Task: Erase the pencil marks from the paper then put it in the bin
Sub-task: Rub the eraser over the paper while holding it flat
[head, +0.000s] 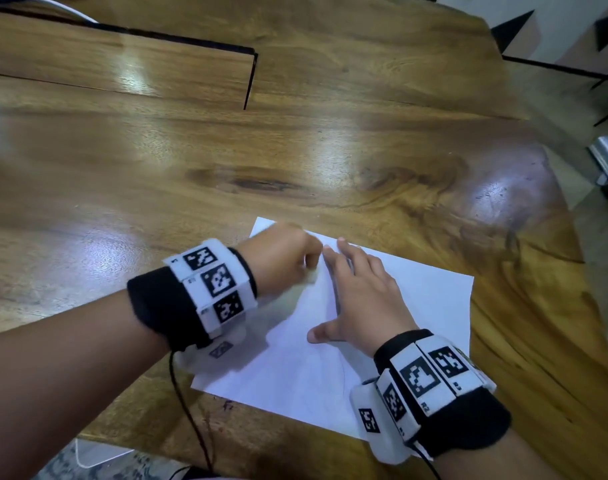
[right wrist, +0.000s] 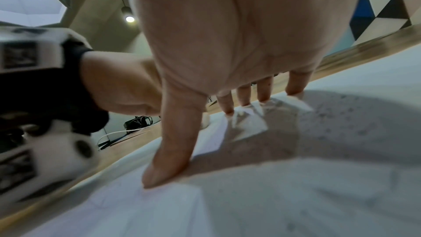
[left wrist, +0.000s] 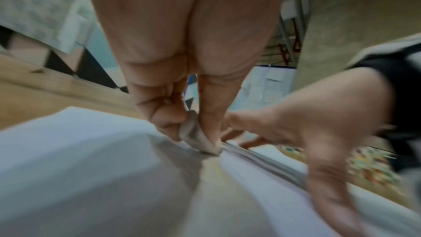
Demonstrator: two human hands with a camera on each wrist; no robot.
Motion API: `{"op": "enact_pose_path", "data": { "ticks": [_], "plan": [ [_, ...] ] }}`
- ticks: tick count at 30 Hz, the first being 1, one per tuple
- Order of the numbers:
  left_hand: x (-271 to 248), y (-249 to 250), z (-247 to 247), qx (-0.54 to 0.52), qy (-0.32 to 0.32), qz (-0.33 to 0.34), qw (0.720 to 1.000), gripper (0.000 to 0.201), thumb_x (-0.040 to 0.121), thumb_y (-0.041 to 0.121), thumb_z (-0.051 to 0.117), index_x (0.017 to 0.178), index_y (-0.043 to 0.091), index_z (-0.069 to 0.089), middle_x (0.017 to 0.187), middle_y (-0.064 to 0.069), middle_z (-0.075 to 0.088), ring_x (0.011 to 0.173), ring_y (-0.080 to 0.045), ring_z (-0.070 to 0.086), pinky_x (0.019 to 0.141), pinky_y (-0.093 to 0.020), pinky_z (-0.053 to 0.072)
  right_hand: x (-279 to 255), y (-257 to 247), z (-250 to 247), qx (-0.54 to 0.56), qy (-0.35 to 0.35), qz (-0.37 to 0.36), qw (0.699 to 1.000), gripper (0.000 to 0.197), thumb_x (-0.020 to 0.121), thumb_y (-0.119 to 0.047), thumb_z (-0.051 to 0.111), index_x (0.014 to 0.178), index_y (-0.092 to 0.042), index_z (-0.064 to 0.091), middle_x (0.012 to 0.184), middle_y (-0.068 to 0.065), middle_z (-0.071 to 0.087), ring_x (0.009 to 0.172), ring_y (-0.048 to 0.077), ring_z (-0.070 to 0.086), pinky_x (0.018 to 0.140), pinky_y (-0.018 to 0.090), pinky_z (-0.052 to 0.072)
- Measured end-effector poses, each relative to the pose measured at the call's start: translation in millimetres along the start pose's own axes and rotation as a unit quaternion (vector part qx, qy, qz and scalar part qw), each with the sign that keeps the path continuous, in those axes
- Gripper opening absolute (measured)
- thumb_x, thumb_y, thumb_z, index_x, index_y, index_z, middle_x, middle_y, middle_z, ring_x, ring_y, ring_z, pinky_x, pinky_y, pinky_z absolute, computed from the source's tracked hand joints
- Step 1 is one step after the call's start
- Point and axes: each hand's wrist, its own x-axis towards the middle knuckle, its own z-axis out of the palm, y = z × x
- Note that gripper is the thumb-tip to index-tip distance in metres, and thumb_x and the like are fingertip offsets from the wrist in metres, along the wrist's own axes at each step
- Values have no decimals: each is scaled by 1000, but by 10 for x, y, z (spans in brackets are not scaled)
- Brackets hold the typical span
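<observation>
Table: glossy brown wooden tabletop (head: 295,140) with dark grain knots, spanning the head view; raised wooden panel (head: 122,67) at the far left.
Left wristband: black cuff with white marker blocks (head: 211,284), black cable trailing off the near table edge.
Left hand: (head: 282,259) curled, over the far-left part of the sheet; from above, only a closed fist visible, contents mostly hidden.
Left hand, wrist view: thumb and fingers (left wrist: 168,120) pinching a small greyish-white eraser (left wrist: 198,135), its lower end touching the sheet. Much blurred.
Eraser, head view: only a pale blurred spot (head: 311,278) below the fist.
Paper: white rectangular sheet of paper (head: 417,299) lying flat on the tabletop near the front edge, skewed to it, under both hands.
Pencil marks: faint grey curved lines (head: 337,296) beside the right hand in the head view; in the left wrist view, a blurred band of grey lines (left wrist: 262,161) running from the eraser tip towards the right hand's thumb.
Eraser crumbs: dark specks (right wrist: 337,114) scattered on the sheet, seen only in the right wrist view.
Right hand: (head: 361,299) flat and spread, palm down on the middle of the sheet, fingertips close to the left fist.
Right hand, wrist view: thumb (right wrist: 168,165) and fingertips (right wrist: 293,87) pressed on the paper, holding nothing.
Right wristband: black cuff with white marker blocks (head: 430,379) over the sheet's near right corner.
Bin: in none of the three views.
</observation>
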Motion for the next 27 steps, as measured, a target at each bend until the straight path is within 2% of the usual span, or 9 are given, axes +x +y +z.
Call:
{"op": "enact_pose_path", "data": {
  "ticks": [2, 4, 8, 11, 13, 17, 21, 23, 27],
  "plan": [
    [90, -16, -34, -16, 70, -31, 997, 9, 81, 14, 60, 87, 8, 63, 80, -1, 49, 77, -23, 50, 68, -25, 34, -5, 0, -3, -3, -2, 1, 1000, 122, 63, -53, 80, 152, -30, 0, 158, -11, -11, 145, 13, -5, 116, 31, 6],
    [60, -35, -27, -7, 74, -29, 997, 7, 83, 14, 59, 86, 8, 60, 86, -4, 47, 78, -26, 51, 66, -26, 35, -13, 5, -4, -2, -3, 1, 1000, 121, 64, -53, 80, 152, -30, 0, 158, -11, -11, 145, 13, -5, 117, 31, 6],
    [-216, -76, 34, 50, -46, 43, 997, 4, 81, 18, 59, 80, 15, 60, 77, 2, 48, 75, -18, 46, 54, -21, 30, -14, 6, 0, 0, -5, 1, 1000, 121, 65, -53, 80, 152, -30, -1, 158, -11, -12, 145, 14, -6, 117, 31, 6],
    [-247, -102, -12, 48, -119, 36, 991, 3, 77, 19, 63, 80, 20, 63, 65, 10, 49, 66, -11, 48, 62, -22, 37, -13, 6, -4, 0, -6, 0, 1000, 121, 65, -53, 80, 152, -29, -2, 158, -11, -12, 145, 14, -6, 117, 31, 5],
    [-117, -91, -44, 34, -85, 17, 996, 11, 77, 13, 59, 84, 19, 65, 61, 12, 48, 62, -9, 47, 64, -22, 38, -10, 7, -3, 0, -6, 1, 1000, 121, 65, -53, 80, 152, -30, -1, 158, -11, -12, 145, 14, -6, 116, 31, 4],
    [56, -66, -34, 4, 98, -28, 995, 9, 83, 15, 57, 86, 7, 60, 83, -3, 48, 76, -24, 50, 67, -25, 35, -8, 6, 1, -4, -5, 0, 1000, 121, 64, -54, 79, 151, -30, -1, 158, -12, -13, 145, 14, -6, 116, 31, 5],
    [-182, -134, 37, 35, 7, 3, 999, 12, 83, 20, 58, 73, 15, 54, 63, 7, 42, 63, -14, 41, 51, -23, 26, -11, 14, 5, -1, -6, 1, 1000, 120, 65, -53, 79, 152, -30, -1, 158, -11, -13, 145, 13, -6, 117, 31, 4],
    [-296, -162, 47, 32, -33, 8, 999, 9, 81, 22, 60, 76, 16, 57, 63, 8, 44, 66, -15, 43, 51, -15, 26, -9, 15, 8, -6, -6, 0, 1000, 121, 66, -54, 79, 152, -29, -2, 158, -11, -13, 145, 14, -7, 117, 31, 4],
    [-348, -184, 80, 7, -14, -24, 1000, 13, 80, 27, 63, 85, 16, 62, 72, 5, 50, 71, -16, 46, 55, -24, 31, -7, 11, -3, -11, -14, 2, 1000, 121, 65, -55, 78, 151, -31, -3, 158, -10, -14, 145, 14, -8, 117, 32, 5]
  ]
}}
